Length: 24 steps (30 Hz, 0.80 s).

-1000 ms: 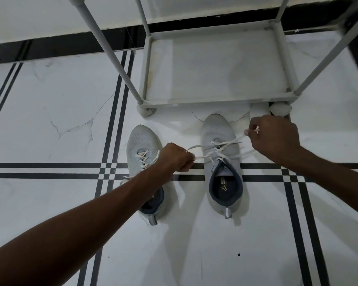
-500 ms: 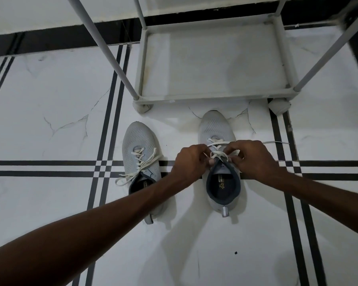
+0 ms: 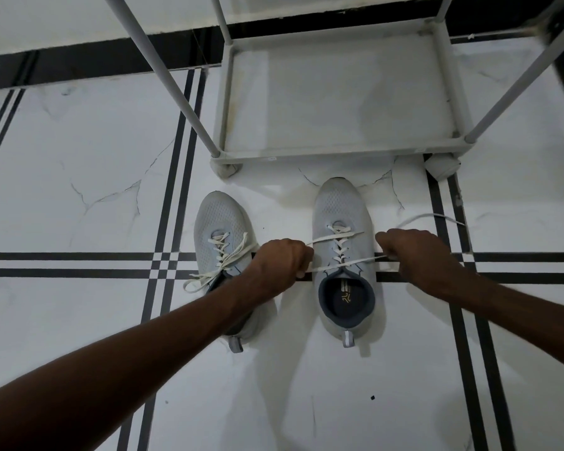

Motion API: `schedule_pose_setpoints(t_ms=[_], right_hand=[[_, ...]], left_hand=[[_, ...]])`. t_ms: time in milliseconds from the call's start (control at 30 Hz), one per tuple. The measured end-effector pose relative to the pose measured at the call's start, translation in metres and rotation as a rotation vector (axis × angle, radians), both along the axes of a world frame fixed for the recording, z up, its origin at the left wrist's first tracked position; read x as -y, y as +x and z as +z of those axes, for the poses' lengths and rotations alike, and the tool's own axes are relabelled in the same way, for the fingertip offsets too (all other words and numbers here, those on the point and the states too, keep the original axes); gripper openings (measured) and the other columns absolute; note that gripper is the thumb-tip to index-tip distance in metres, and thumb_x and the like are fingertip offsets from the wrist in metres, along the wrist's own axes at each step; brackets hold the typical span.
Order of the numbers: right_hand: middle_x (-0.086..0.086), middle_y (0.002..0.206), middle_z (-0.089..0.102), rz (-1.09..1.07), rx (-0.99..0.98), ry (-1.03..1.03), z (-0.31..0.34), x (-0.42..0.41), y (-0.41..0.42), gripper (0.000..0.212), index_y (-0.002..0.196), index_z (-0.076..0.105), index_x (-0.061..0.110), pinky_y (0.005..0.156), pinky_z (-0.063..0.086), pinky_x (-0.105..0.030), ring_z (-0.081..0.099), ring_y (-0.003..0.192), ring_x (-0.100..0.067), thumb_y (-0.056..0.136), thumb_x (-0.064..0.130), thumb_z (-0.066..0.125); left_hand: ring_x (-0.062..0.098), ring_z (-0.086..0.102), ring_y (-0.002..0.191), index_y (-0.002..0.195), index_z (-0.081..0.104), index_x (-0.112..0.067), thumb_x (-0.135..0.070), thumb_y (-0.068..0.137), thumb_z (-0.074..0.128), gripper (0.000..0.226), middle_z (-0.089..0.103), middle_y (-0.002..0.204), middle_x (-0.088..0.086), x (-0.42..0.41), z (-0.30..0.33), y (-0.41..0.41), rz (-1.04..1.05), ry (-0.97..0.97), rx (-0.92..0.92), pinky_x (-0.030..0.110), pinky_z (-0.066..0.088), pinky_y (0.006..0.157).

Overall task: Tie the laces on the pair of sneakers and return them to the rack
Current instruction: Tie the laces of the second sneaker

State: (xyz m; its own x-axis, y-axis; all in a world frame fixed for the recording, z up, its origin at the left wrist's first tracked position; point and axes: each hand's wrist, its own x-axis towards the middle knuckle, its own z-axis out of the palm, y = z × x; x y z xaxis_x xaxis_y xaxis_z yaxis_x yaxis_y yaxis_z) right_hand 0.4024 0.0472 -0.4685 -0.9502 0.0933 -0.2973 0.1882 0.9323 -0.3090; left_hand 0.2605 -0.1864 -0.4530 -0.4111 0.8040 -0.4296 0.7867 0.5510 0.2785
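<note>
Head camera looks down on two pale grey mesh sneakers standing side by side on the white tiled floor (image 3: 79,157), toes toward the rack (image 3: 339,154). The right sneaker (image 3: 341,206) has a dark collar and cream laces (image 3: 339,252) threaded up the front; the left sneaker (image 3: 219,219) has its own laces (image 3: 222,255) loose, one end trailing onto the floor beside it. The rack's bottom shelf is just beyond the toes.

The left hand (image 3: 280,265) is closed in a fist on the lace ends just left of the right sneaker, its forearm crossing over the left sneaker's heel. The right hand (image 3: 417,255) is closed on the lace just right of that sneaker, a free end arcing away past it. Lace strands stretch taut across the tongue between both hands.

Half a second ago the hands were bunched together over the tongue; now they are drawn apart to either side.
</note>
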Motion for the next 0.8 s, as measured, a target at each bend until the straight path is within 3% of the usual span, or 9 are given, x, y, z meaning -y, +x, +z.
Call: schedule_pose_setpoints(t_ms=[133,233,367,467,533,600,667,800], right_hand=[[0.005,0.063,0.047,-0.017,0.001,-0.036,-0.003,-0.004,-0.002,0.036,0.071,0.044,0.018,0.051,0.029,-0.030,0.046,0.059,-0.019,0.066,-0.013,0.061],[0.007,0.062,0.063,-0.070,0.071,-0.189,0.010,-0.016,-0.006,0.026,0.069,0.058,0.017,0.053,0.046,-0.025,0.061,0.060,-0.011,0.075,-0.007,0.065],[0.006,0.064,0.073,-0.148,0.193,-0.485,0.053,-0.033,-0.015,0.017,0.073,0.074,0.025,0.052,0.052,-0.022,0.064,0.054,-0.006,0.084,0.012,0.074],[0.006,0.083,0.077,-0.116,0.255,-0.703,0.068,-0.028,-0.016,0.008,0.081,0.078,0.026,0.077,0.057,-0.035,0.072,0.079,-0.017,0.083,0.018,0.077],[0.001,0.105,0.077,-0.136,0.255,-0.881,0.065,-0.020,-0.017,0.007,0.089,0.077,0.015,0.092,0.054,-0.036,0.071,0.100,-0.020,0.084,0.014,0.074],[-0.003,0.111,0.076,-0.218,0.234,-1.073,0.059,-0.010,-0.019,0.010,0.093,0.072,0.002,0.086,0.052,-0.030,0.071,0.097,-0.015,0.085,0.006,0.069],[-0.009,0.100,0.077,-0.315,0.197,-1.226,0.053,0.001,-0.021,0.012,0.094,0.068,-0.003,0.067,0.051,-0.026,0.064,0.072,-0.015,0.084,0.004,0.066],[-0.017,0.088,0.075,-0.471,0.052,-1.221,0.039,0.017,-0.024,0.016,0.093,0.072,0.005,0.051,0.045,-0.023,0.052,0.057,-0.015,0.082,0.016,0.071]], left_hand=[[0.026,0.066,0.083,0.081,0.071,-0.013,-0.005,0.075,0.066,0.011,0.075,0.086,0.003,-0.003,0.002,-0.009,0.072,0.017,0.135,0.026,0.032,0.064],[0.020,0.065,0.077,0.088,0.074,-0.010,-0.014,0.080,0.075,0.009,0.076,0.087,0.004,-0.001,0.010,-0.021,0.103,0.023,0.222,0.020,0.033,0.060],[0.005,0.061,0.068,0.080,0.076,-0.019,-0.021,0.084,0.078,0.004,0.072,0.069,-0.005,0.007,0.031,-0.041,0.290,0.150,0.599,0.019,0.047,0.071],[0.017,0.064,0.084,0.081,0.074,-0.015,-0.012,0.090,0.071,0.010,0.071,0.082,0.013,0.013,0.042,-0.035,0.388,0.246,0.926,0.024,0.053,0.084],[0.023,0.066,0.097,0.085,0.072,-0.009,-0.005,0.093,0.064,0.012,0.071,0.097,0.017,0.010,0.045,-0.030,0.455,0.357,1.082,0.026,0.055,0.089],[0.021,0.067,0.110,0.087,0.071,-0.009,-0.001,0.094,0.061,0.015,0.071,0.114,0.018,0.003,0.044,-0.027,0.512,0.447,1.183,0.024,0.053,0.089],[0.017,0.067,0.114,0.092,0.071,-0.011,-0.001,0.095,0.059,0.015,0.071,0.117,0.013,-0.006,0.040,-0.025,0.551,0.500,1.236,0.020,0.052,0.085],[0.011,0.069,0.083,0.094,0.072,-0.012,-0.017,0.094,0.066,0.008,0.073,0.084,0.002,-0.028,0.028,-0.016,0.717,0.541,1.170,0.021,0.053,0.074]])
